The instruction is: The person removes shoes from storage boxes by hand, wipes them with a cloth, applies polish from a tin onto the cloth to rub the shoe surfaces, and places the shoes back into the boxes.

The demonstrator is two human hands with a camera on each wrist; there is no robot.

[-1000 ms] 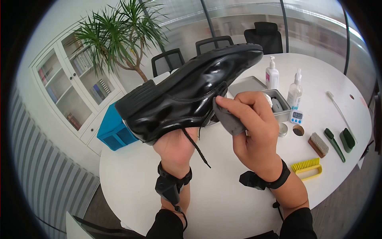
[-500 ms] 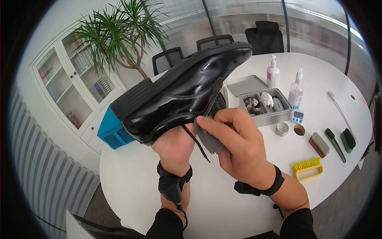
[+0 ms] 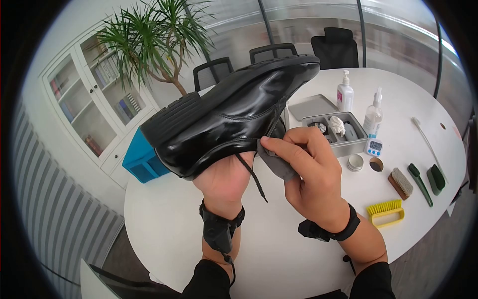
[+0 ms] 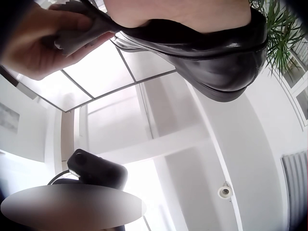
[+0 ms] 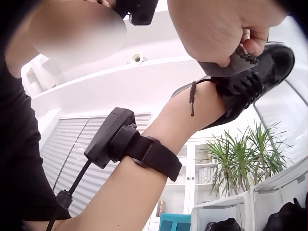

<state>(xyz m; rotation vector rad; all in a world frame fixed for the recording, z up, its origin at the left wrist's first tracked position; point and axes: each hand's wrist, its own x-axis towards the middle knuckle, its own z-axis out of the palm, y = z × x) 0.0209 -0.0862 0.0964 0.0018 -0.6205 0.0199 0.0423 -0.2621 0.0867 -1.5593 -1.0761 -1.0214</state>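
A glossy black lace-up shoe [image 3: 234, 114] is held up on its side in the head view, its sole facing up and left, its toe pointing to the upper right. My left hand [image 3: 224, 177] reaches into its opening from below; the fingers are hidden inside. My right hand [image 3: 316, 174] pinches a grey cloth [image 3: 276, 162] against the shoe near the opening's edge. A loose lace [image 3: 253, 178] hangs beside the left palm. In the right wrist view the cloth [image 5: 224, 67] lies near the laces [image 5: 250, 86].
On the white table [image 3: 279, 249] stand a grey tin [image 3: 348, 148], a pump bottle [image 3: 345, 94], a spray bottle [image 3: 373, 117] and a timer [image 3: 374, 147]. Several brushes lie at the right, including a yellow one [image 3: 386, 223]. A blue box [image 3: 144, 164] stands behind the shoe's heel.
The right hand and cloth have moved down and left from the lacing area to the shoe's opening, then shifted slightly up and right. The left hand still supports the shoe.
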